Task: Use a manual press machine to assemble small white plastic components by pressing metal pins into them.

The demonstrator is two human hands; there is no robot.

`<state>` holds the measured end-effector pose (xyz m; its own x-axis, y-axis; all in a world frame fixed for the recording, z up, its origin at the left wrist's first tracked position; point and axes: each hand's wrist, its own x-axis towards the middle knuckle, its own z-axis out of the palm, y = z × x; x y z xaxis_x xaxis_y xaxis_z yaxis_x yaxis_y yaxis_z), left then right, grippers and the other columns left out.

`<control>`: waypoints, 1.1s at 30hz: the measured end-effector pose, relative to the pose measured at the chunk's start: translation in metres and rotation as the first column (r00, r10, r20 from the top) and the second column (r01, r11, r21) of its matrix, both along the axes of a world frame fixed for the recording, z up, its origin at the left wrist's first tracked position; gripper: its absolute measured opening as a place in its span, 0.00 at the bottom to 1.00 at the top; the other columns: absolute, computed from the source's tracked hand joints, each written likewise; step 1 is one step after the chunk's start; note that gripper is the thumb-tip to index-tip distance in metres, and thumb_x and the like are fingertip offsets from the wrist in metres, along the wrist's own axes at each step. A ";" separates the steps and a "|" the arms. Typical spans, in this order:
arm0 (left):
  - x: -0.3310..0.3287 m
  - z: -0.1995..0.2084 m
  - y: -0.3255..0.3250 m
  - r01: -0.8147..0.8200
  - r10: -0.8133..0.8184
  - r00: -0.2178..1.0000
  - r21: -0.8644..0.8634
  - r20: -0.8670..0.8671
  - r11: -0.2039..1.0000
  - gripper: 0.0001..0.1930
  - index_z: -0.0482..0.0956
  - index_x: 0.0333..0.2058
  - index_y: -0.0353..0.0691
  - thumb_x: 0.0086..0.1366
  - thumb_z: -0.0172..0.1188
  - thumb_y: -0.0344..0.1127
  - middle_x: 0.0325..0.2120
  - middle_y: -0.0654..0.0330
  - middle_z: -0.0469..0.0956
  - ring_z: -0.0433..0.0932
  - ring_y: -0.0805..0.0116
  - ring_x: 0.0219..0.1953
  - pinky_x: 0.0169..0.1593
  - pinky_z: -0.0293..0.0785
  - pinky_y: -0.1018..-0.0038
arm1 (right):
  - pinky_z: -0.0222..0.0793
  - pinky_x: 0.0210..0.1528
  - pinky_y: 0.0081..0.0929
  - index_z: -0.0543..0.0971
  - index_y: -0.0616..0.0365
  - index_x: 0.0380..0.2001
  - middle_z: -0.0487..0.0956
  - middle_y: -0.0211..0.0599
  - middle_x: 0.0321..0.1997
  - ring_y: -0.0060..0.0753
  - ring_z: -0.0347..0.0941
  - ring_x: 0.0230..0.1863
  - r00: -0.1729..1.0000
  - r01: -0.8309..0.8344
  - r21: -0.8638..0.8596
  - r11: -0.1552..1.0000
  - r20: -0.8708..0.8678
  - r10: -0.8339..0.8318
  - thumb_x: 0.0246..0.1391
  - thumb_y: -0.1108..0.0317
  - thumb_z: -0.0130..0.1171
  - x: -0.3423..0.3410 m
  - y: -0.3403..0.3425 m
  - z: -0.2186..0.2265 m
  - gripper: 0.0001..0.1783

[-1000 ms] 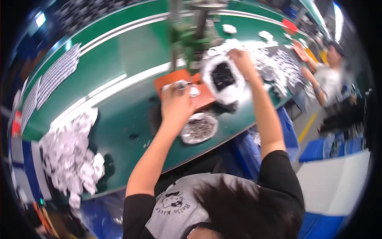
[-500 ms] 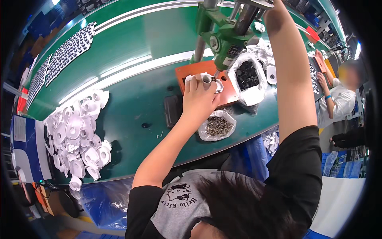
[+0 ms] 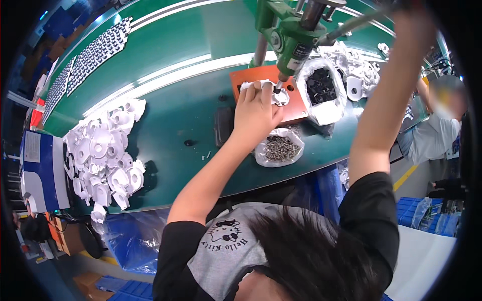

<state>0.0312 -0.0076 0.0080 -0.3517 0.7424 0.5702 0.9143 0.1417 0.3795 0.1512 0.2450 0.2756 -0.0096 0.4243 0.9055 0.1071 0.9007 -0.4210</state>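
Your left hand (image 3: 254,113): fingers grasping white plastic part (image 3: 281,97) on orange block (image 3: 297,106), upper centre. Your right hand (image 3: 414,21): blurred, upper right, grip unclear. Press lever (image 3: 354,24) has swung into view; pressing likely underway.

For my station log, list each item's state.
Left bare hand: holding white moulded plastic part
Right bare hand: raised, blurred near metal lever
Green metal press: tip at that part
Large white plastic bag: open, holding black pieces
Small white plastic bag: open, holding metal pieces
White plastic parts, left: heaped
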 end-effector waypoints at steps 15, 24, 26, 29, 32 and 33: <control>-0.029 -0.009 0.010 -0.013 0.003 0.988 -0.069 -0.155 0.998 0.25 0.65 0.48 0.34 0.55 0.57 0.43 0.42 0.47 0.73 0.69 0.47 0.49 0.54 0.60 0.58 | 0.45 0.63 0.52 0.60 0.51 0.14 0.64 0.35 0.19 0.38 0.60 0.28 0.508 -0.822 0.016 0.569 -0.430 0.746 0.44 0.50 0.46 0.056 -0.116 -0.092 0.19; -0.051 0.053 0.012 0.074 -0.087 0.996 -0.365 -0.019 0.928 0.25 0.66 0.43 0.43 0.50 0.65 0.46 0.34 0.48 0.74 0.74 0.49 0.42 0.41 0.71 0.59 | 0.59 0.49 0.29 0.74 0.58 0.41 0.75 0.34 0.34 0.28 0.68 0.39 0.648 -0.747 -0.432 0.505 -0.303 0.699 0.56 0.53 0.48 -0.101 0.016 -0.147 0.20; -0.074 0.061 -0.020 -0.054 0.124 0.979 -0.377 0.164 0.925 0.26 0.66 0.42 0.44 0.48 0.67 0.47 0.33 0.48 0.74 0.75 0.48 0.39 0.39 0.72 0.57 | 0.60 0.54 0.29 0.69 0.64 0.53 0.74 0.43 0.54 0.35 0.67 0.57 0.686 -0.707 -0.462 0.536 -0.264 0.678 0.59 0.57 0.44 -0.020 -0.032 -0.156 0.25; -0.113 0.043 -0.013 -0.178 0.226 0.955 -0.236 0.194 0.955 0.25 0.65 0.42 0.41 0.49 0.66 0.44 0.35 0.46 0.73 0.75 0.44 0.40 0.41 0.72 0.56 | 0.64 0.49 0.24 0.77 0.64 0.42 0.78 0.37 0.44 0.29 0.72 0.44 0.984 -0.097 -0.581 0.808 0.067 0.167 0.55 0.64 0.53 0.086 0.002 -0.237 0.16; -0.169 0.004 -0.006 -0.245 0.209 0.917 0.066 0.339 0.967 0.27 0.64 0.47 0.37 0.51 0.63 0.41 0.41 0.42 0.71 0.72 0.41 0.45 0.47 0.70 0.57 | 0.59 0.55 0.36 0.76 0.63 0.43 0.75 0.48 0.42 0.44 0.67 0.49 0.891 0.339 -0.330 0.881 0.414 -0.188 0.45 0.63 0.60 0.148 0.060 -0.320 0.21; -0.173 -0.001 -0.017 -0.285 0.249 0.907 0.060 0.339 0.957 0.27 0.64 0.47 0.37 0.51 0.63 0.41 0.41 0.42 0.71 0.72 0.41 0.45 0.47 0.70 0.57 | 0.59 0.56 0.36 0.76 0.61 0.44 0.74 0.47 0.45 0.44 0.66 0.51 0.838 0.427 -0.249 0.869 0.469 -0.277 0.46 0.62 0.60 0.154 0.069 -0.338 0.22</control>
<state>-0.1419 -0.0244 0.0073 -0.7070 0.5368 0.4604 0.6717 0.3062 0.6745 0.3048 0.3138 -0.0623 -0.1335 0.7422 0.6567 0.6171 0.5808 -0.5310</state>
